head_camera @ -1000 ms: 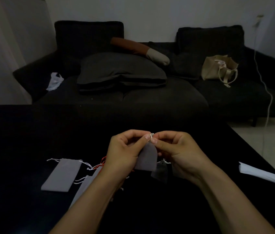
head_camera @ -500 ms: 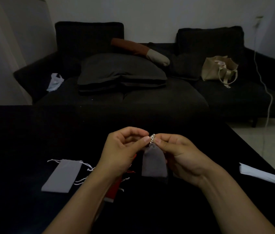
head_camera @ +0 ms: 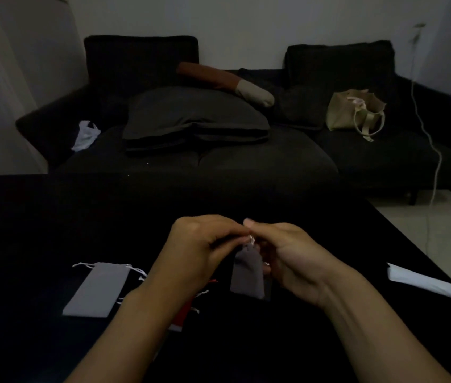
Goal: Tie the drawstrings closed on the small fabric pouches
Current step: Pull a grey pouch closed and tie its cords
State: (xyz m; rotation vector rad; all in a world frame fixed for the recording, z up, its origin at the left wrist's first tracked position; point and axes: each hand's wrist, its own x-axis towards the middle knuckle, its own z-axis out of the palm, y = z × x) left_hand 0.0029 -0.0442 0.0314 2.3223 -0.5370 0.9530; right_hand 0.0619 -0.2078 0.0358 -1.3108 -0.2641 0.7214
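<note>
Left hand [head_camera: 205, 244]: curling its fingers, pinching the white strings [head_camera: 251, 240] at the pouch top.
Right hand [head_camera: 287, 258]: pinching the same strings from 3 o'clock.
Pouch [head_camera: 247, 275]: hanging grey between both hands, above the black table [head_camera: 53, 217].
Spare pouch [head_camera: 97, 288]: lying flat at 9 o'clock.

Readable text: none, the room is too dim.
Grey pouch [head_camera: 247, 275] above the black table [head_camera: 53, 217]: plain fabric, no label showing.
</note>
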